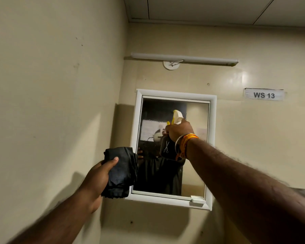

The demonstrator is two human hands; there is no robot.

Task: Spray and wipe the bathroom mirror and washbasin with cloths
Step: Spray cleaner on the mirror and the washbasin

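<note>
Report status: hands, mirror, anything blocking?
Right hand grips spray bottle, aimed at mirror. Left hand holds black cloth beside frame. Nothing blocking.

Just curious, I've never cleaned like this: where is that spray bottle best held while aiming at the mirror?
Probably by the neck just under the yellow-and-white head of the spray bottle, coming from behind, as the right hand grips it. The nozzle faces the mirror, leaving a finger for the trigger.
</note>
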